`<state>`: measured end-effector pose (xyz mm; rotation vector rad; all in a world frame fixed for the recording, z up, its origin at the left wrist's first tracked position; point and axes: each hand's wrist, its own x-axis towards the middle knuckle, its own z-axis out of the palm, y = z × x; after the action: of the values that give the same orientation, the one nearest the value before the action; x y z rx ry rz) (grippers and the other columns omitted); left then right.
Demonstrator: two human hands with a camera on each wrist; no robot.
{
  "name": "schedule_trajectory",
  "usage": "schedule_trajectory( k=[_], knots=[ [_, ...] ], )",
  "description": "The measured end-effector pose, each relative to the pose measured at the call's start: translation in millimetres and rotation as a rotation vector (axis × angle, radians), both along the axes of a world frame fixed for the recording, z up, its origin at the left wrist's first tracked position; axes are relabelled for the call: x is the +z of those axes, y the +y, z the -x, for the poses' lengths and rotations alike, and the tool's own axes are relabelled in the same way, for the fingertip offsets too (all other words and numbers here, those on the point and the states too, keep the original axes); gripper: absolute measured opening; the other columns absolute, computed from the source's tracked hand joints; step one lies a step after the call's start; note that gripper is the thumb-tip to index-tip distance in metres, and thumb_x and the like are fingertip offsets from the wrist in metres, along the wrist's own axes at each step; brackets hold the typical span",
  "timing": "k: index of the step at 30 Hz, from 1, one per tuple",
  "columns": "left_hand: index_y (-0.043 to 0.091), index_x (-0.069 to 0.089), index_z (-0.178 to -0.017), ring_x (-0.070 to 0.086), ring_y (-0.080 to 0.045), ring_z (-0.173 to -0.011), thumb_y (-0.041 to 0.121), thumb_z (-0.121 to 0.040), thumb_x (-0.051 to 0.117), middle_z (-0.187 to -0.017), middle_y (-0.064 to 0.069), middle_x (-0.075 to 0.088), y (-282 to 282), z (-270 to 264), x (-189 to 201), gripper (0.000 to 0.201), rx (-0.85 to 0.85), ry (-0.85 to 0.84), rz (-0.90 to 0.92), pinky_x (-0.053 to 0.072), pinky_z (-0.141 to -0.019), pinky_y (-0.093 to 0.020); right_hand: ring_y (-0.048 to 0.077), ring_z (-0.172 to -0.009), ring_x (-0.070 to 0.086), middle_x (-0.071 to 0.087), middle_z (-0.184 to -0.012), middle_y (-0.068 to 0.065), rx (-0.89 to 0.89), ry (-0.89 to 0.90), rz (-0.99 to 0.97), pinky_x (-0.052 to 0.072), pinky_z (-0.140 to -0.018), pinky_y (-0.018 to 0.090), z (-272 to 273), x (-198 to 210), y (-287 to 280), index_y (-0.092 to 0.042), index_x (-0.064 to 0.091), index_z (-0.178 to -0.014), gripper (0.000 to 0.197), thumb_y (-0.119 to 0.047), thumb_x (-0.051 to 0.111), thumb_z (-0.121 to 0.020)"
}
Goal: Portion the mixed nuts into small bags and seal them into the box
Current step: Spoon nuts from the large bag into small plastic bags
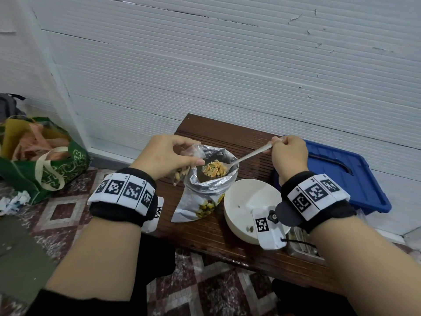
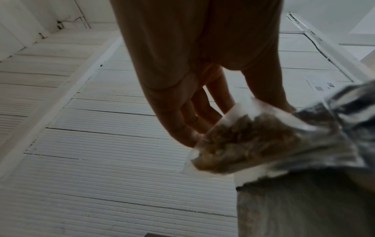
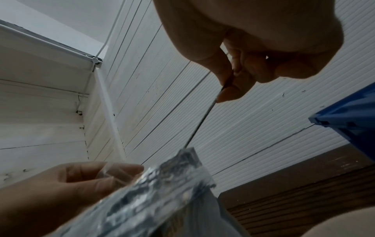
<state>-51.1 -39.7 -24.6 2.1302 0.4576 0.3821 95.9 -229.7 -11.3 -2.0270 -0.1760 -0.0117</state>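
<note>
A foil bag of mixed nuts (image 1: 206,179) stands open on the brown bench (image 1: 205,231). My left hand (image 1: 169,156) pinches a small clear bag (image 1: 189,163) beside the foil bag's left rim; nuts fill its lower part (image 2: 239,144). My right hand (image 1: 288,151) grips the handle end of a metal spoon (image 1: 250,155). The spoon's bowl, heaped with nuts (image 1: 214,169), hovers over the foil bag's mouth. In the right wrist view the spoon handle (image 3: 202,118) runs down behind the foil bag (image 3: 154,192), and my left hand (image 3: 67,182) holds the clear bag's top.
A white bowl (image 1: 248,206) with a few crumbs sits on the bench right of the foil bag. A blue-lidded box (image 1: 341,169) lies at the right. A green tote bag (image 1: 43,160) is on the tiled floor at the left. A white wall stands behind.
</note>
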Motion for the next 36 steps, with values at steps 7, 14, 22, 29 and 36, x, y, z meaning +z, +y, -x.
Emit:
schedule_trajectory(
  k=[7,14,22,29,36],
  knots=[
    [0.028,0.071,-0.104,0.060,0.000,-0.078,0.032,-0.063,0.086,-0.095,0.004,0.071,-1,-1,2,0.044,-0.010,0.025,-0.004,0.045,-0.058,-0.003,0.010,-0.055,0.041,0.046,-0.058,-0.004,-0.016,-0.066,-0.001,0.038,-0.065,0.026,-10,27,-3,-0.013,0.043,-0.060,0.037,-0.012,0.046,-0.097],
    [0.022,0.070,-0.110,0.060,0.008,-0.075,0.026,-0.061,0.088,-0.090,0.014,0.067,-9,-8,3,0.052,-0.028,0.005,0.009,0.043,-0.063,0.000,0.018,-0.069,0.049,0.049,-0.068,0.000,0.019,-0.078,0.038,0.039,-0.067,0.028,-11,39,10,-0.015,0.041,-0.061,0.036,-0.013,0.047,-0.097],
    [0.026,0.069,-0.114,0.056,0.012,-0.083,0.037,-0.060,0.087,-0.095,0.017,0.066,-14,-15,3,0.059,-0.051,0.011,-0.095,0.040,-0.067,-0.001,0.014,-0.068,0.049,0.050,-0.067,-0.005,0.045,-0.093,0.073,0.038,-0.068,0.024,-5,41,17,-0.017,0.040,-0.063,0.036,-0.016,0.046,-0.098],
    [0.023,0.068,-0.115,0.051,0.016,-0.074,0.038,-0.061,0.086,-0.086,0.025,0.058,-19,-18,5,0.060,-0.055,0.007,-0.128,0.038,-0.062,0.002,0.004,-0.057,0.043,0.048,-0.060,-0.007,0.073,-0.103,0.063,0.037,-0.056,0.022,-3,43,15,-0.017,0.042,-0.063,0.035,-0.015,0.047,-0.098],
    [0.026,0.067,-0.117,0.051,0.014,-0.083,0.041,-0.063,0.085,-0.101,0.014,0.065,-23,-21,8,0.059,-0.053,-0.008,-0.168,0.037,-0.064,0.002,0.004,-0.066,0.052,0.062,-0.064,-0.003,0.096,-0.098,-0.016,0.038,-0.059,0.019,-6,44,16,-0.015,0.050,-0.074,0.024,-0.016,0.048,-0.097]
  ],
)
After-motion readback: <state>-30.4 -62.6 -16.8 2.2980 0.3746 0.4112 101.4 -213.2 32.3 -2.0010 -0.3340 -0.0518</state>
